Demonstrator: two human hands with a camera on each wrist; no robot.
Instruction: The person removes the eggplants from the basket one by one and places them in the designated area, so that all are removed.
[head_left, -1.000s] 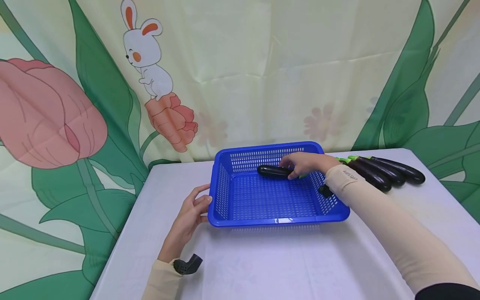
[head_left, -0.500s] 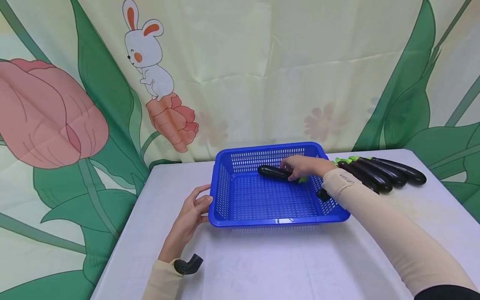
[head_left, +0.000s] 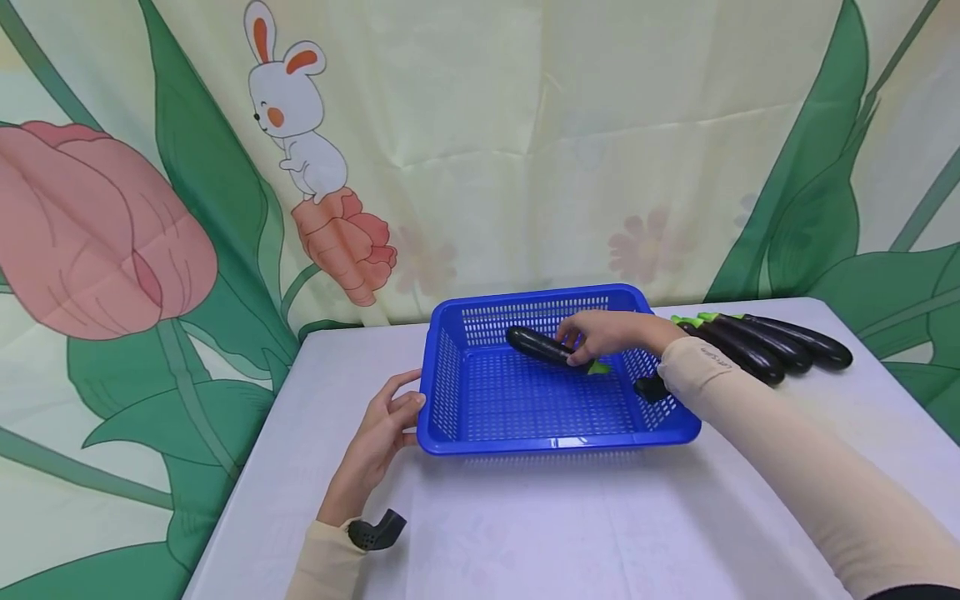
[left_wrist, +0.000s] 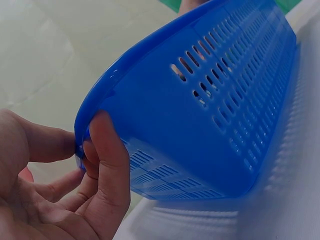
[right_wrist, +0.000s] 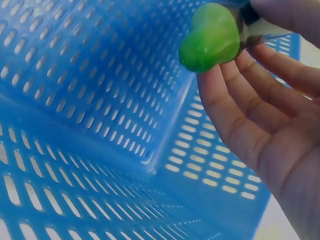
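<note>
A dark purple eggplant [head_left: 537,343] with a green stem is inside the blue plastic basket [head_left: 525,447]. My right hand [head_left: 611,331] reaches over the basket's right side and grips the eggplant near its stem end, thumb on one side and fingers on the other. In the right wrist view the green stem end [right_wrist: 212,37] pokes out beyond the fingers, over the slotted basket walls. On the left, my left hand [head_left: 378,433] pinches the basket's rim; the left wrist view has thumb and fingers on both sides of the rim [left_wrist: 107,75].
Several more eggplants [head_left: 780,337] lie side by side on the white-covered table [head_left: 525,533], right of the basket and partly behind the right arm. A printed curtain [head_left: 487,167] with a rabbit and flowers hangs behind the table.
The eggplant in my right hand has turned: its stem end has come nearer the front and its round end has risen slightly to the back left. My left hand and the basket stay in place.
</note>
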